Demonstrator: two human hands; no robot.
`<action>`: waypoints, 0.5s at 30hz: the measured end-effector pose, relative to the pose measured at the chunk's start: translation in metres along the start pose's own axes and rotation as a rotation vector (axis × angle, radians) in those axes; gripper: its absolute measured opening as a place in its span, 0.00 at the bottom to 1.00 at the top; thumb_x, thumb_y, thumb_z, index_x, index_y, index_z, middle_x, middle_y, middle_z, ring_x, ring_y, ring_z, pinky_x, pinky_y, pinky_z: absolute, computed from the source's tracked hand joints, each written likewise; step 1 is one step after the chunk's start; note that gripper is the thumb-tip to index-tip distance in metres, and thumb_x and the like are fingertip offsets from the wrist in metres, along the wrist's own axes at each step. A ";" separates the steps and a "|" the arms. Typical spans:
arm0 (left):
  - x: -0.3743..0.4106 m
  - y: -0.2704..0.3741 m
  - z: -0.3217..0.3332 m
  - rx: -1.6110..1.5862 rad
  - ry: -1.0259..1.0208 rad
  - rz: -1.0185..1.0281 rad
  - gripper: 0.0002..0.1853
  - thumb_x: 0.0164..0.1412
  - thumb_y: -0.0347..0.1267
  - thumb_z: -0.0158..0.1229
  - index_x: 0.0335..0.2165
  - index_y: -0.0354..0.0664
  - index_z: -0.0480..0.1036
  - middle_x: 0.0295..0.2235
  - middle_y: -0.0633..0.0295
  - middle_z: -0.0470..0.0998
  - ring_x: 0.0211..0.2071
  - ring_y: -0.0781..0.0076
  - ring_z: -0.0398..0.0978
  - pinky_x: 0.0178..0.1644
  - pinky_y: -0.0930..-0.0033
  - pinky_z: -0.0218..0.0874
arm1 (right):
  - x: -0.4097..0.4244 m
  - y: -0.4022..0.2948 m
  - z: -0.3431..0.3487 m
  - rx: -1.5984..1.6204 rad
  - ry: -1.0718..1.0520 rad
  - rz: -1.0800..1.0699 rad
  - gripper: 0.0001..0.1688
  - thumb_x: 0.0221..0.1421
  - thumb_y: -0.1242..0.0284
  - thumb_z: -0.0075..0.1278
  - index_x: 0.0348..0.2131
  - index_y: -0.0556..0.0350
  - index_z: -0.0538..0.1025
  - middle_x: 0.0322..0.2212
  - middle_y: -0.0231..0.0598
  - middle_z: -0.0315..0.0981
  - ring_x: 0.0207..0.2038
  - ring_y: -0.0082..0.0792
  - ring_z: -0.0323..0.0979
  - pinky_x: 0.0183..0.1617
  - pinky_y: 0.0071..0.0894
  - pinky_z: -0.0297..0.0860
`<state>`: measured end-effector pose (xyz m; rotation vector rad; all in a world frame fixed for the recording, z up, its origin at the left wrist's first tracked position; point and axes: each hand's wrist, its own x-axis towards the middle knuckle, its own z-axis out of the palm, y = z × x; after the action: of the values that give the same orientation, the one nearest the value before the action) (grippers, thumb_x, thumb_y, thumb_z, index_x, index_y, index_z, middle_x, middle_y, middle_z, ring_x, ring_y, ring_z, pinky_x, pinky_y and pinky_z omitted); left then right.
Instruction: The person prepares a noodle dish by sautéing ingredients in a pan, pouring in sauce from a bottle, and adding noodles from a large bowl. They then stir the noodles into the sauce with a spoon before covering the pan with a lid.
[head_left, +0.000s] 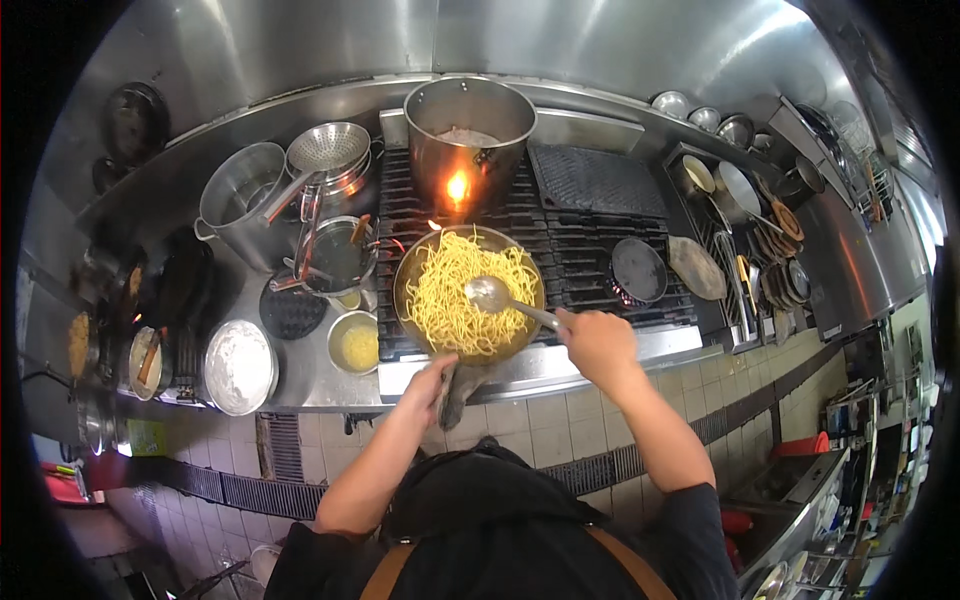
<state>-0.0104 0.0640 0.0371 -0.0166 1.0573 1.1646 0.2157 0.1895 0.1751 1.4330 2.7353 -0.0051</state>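
Note:
A wide pan sits on the front of the gas range, filled with yellow noodles. My left hand grips a dark cloth at the pan's near edge; the pan's handle cannot be seen there. In my right hand is the handle of a metal ladle, whose bowl rests on the noodles right of the pan's middle. Behind the pan stands a tall steel stockpot, with a bright orange flame showing against its front. A small flame licks at the pan's far rim.
Right on the grates sits a small dark pan over a lit burner. Left are another stockpot, a perforated strainer, a bowl of yellow food and a bowl of white powder. Several utensils lie far right.

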 end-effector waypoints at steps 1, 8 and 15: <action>-0.009 -0.003 0.002 -0.021 0.020 0.008 0.18 0.65 0.38 0.52 0.46 0.37 0.70 0.35 0.56 0.80 0.31 0.66 0.79 0.34 0.65 0.72 | -0.006 0.005 -0.009 -0.001 0.007 -0.002 0.15 0.61 0.63 0.45 0.41 0.45 0.78 0.26 0.45 0.79 0.30 0.49 0.79 0.33 0.50 0.74; 0.004 -0.006 -0.008 -0.059 -0.049 -0.028 0.16 0.64 0.38 0.53 0.44 0.37 0.72 0.35 0.57 0.80 0.32 0.66 0.79 0.35 0.65 0.72 | 0.007 0.002 0.026 0.041 -0.041 0.040 0.19 0.62 0.63 0.42 0.49 0.45 0.76 0.26 0.47 0.79 0.30 0.51 0.78 0.34 0.50 0.74; 0.001 -0.006 -0.001 -0.148 -0.070 -0.009 0.18 0.65 0.38 0.52 0.45 0.35 0.71 0.35 0.54 0.80 0.31 0.63 0.79 0.34 0.63 0.73 | 0.013 0.003 0.026 0.031 -0.124 0.026 0.18 0.63 0.64 0.41 0.48 0.49 0.75 0.27 0.45 0.79 0.32 0.50 0.79 0.35 0.50 0.74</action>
<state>-0.0068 0.0617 0.0328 -0.0967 0.9071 1.2248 0.2117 0.2012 0.1486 1.4251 2.6285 -0.1317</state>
